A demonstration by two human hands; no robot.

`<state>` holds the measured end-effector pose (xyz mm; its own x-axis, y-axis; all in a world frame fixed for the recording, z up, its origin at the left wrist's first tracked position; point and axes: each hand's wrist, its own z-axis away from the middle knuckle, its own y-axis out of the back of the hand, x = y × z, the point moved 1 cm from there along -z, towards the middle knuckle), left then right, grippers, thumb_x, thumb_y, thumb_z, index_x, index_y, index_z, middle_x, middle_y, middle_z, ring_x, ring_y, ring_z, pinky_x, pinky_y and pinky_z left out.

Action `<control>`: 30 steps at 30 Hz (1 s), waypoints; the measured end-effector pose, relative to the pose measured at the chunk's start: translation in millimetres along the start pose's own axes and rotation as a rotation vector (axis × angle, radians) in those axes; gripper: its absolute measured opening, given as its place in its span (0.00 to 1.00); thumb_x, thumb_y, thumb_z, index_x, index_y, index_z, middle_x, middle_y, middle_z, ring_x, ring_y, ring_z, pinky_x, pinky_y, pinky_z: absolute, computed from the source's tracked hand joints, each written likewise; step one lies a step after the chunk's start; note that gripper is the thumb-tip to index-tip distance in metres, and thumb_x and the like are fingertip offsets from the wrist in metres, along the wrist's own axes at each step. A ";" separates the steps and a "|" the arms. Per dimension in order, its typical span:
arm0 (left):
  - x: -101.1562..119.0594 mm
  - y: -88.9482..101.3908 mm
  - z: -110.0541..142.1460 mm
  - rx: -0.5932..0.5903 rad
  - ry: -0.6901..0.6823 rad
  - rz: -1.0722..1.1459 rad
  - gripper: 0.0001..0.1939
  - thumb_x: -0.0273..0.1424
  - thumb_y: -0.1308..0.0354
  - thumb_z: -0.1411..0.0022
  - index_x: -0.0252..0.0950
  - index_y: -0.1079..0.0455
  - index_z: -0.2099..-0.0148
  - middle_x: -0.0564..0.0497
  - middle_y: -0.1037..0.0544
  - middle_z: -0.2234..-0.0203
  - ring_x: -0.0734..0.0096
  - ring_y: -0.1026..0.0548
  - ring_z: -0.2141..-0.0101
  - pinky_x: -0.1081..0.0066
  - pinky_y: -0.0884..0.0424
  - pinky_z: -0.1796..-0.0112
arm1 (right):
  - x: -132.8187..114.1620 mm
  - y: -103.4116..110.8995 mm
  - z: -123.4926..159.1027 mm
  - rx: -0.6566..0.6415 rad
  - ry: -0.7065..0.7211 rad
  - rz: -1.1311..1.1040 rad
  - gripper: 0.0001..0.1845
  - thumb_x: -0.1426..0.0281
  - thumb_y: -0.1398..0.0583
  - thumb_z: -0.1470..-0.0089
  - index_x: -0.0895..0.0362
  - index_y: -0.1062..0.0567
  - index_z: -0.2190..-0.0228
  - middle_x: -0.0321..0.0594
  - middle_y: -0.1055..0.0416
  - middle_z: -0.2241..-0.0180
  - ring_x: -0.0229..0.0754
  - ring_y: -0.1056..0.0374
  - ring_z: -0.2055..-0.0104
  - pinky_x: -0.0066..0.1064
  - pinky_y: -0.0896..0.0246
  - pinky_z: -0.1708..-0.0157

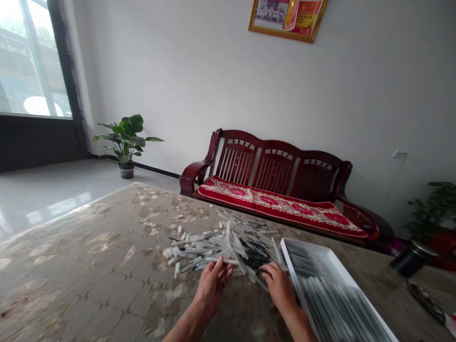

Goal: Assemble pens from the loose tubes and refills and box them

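By the half-curled left hand (213, 280), left of the white box (342, 270), a pale tube (230, 261) is pinched; just beside the box, the right hand (280, 282) is held near dark pieces (255, 254), fingers drawn together, any grip impossible to tell. Beyond, left of the box, loose tubes (204, 250) are heaped. Picking out pieces seems under way; a precise fingertip pinch is called for

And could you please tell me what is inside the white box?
The box holds slim grey rods, in a farther and a nearer group, the nearer blurred. Whatever lies beneath them is covered.
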<state>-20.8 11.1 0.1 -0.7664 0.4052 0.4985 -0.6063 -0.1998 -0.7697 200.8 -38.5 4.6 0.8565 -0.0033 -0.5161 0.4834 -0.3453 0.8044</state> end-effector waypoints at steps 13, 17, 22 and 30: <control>-5.6 -1.6 1.1 -0.031 -0.031 -0.071 0.06 0.19 0.38 0.41 0.33 0.31 0.66 0.50 0.21 0.73 0.75 0.20 0.72 0.77 0.21 0.68 | -26.8 -4.2 -1.1 0.034 -0.061 -0.084 0.08 0.71 0.44 0.46 0.53 0.24 0.69 0.38 0.22 0.71 0.43 0.26 0.68 0.29 0.35 0.66; -8.2 -1.2 1.9 -0.056 -0.036 -0.076 0.07 0.22 0.34 0.44 0.34 0.30 0.66 0.50 0.20 0.72 0.74 0.20 0.72 0.76 0.21 0.68 | -48.5 -10.0 4.7 0.032 -0.107 -0.347 0.09 0.65 0.44 0.46 0.54 0.25 0.71 0.37 0.24 0.76 0.41 0.27 0.74 0.27 0.36 0.74; -7.7 0.7 2.4 -0.057 -0.055 -0.081 0.09 0.23 0.31 0.47 0.34 0.30 0.66 0.51 0.20 0.73 0.74 0.20 0.73 0.76 0.22 0.68 | -66.2 -16.0 6.2 0.098 -0.080 -0.398 0.05 0.68 0.40 0.49 0.55 0.24 0.72 0.38 0.23 0.75 0.42 0.27 0.73 0.26 0.35 0.72; -11.1 3.9 -0.3 -0.094 -0.078 -0.103 0.16 0.30 0.26 0.53 0.35 0.30 0.66 0.50 0.19 0.70 0.72 0.20 0.71 0.74 0.22 0.67 | -64.5 -26.8 8.1 0.135 -0.077 -0.435 0.05 0.70 0.39 0.49 0.54 0.22 0.71 0.39 0.22 0.73 0.43 0.27 0.71 0.27 0.35 0.69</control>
<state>-14.6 6.1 -8.6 -0.7177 0.3483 0.6029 -0.6624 -0.0746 -0.7454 131.2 -36.6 14.0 0.5605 0.1012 -0.8220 0.7631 -0.4489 0.4650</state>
